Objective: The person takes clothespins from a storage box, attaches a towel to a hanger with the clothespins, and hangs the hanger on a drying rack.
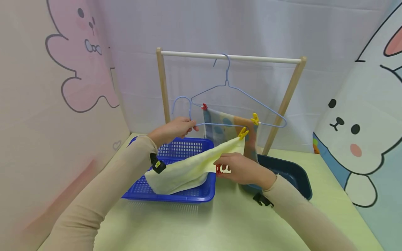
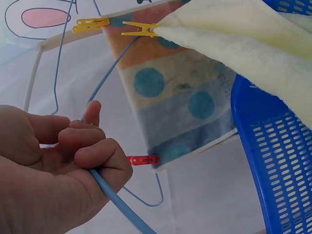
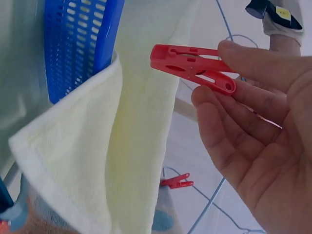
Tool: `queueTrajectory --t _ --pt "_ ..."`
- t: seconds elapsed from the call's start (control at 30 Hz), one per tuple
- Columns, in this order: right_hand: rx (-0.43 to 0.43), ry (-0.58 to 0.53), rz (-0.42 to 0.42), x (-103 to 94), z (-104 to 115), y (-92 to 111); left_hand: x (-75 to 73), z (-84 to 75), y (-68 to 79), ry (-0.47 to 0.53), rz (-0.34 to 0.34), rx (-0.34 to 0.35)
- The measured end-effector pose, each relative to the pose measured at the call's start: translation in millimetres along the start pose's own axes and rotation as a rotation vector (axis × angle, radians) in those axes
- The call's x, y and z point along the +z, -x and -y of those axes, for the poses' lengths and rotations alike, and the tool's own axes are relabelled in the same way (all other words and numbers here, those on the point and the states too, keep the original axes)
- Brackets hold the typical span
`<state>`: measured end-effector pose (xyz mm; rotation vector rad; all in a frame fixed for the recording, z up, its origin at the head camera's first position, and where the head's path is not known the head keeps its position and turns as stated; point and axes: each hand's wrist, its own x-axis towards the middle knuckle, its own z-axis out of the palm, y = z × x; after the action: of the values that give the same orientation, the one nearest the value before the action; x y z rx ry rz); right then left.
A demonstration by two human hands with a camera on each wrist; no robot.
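My left hand [image 1: 180, 128] grips a blue wire hanger [image 1: 220, 124] near its hook, its fingers curled round the wire in the left wrist view. A yellow clothespin [image 1: 243, 133] fixes one corner of a pale yellow towel [image 1: 185, 170] to the hanger's far end. The towel slopes down to the left, over a blue basket [image 1: 196, 199]. Between thumb and fingers, my right hand [image 1: 242, 169] pinches a red clothespin [image 3: 195, 63], beside the towel's edge. Its jaws point toward the towel in the right wrist view.
Behind, a second blue hanger [image 1: 251, 98] hangs from the rack's white bar [image 1: 260, 58], with a patterned cloth [image 2: 185, 87] held by a red and a yellow clothespin. The rack's wooden legs [image 1: 284, 104] stand on the table. A dark basin [image 1: 299, 170] sits at the right.
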<state>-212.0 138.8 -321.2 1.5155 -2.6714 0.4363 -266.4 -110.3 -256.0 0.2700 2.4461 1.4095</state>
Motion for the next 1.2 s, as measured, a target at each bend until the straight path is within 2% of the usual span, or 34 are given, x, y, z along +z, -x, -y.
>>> queueTrajectory --t 0.13,0.37,0.7,1.2 --pt "-0.012 -0.016 -0.006 4.7 6.4 -10.4 -1.5 2.1 -2.6 0.026 0.006 0.001" --pt "-0.025 -0.034 0.009 9.6 15.0 -26.0 -2.9 4.8 -6.9 0.079 0.059 -0.002" --pt "-0.065 -0.023 -0.032 16.5 26.1 -47.7 -0.8 7.7 -6.0 0.07 0.118 0.011" --pt "-0.095 -0.028 -0.077 24.5 36.9 -66.7 1.5 13.1 -10.4 0.137 0.194 -0.001"
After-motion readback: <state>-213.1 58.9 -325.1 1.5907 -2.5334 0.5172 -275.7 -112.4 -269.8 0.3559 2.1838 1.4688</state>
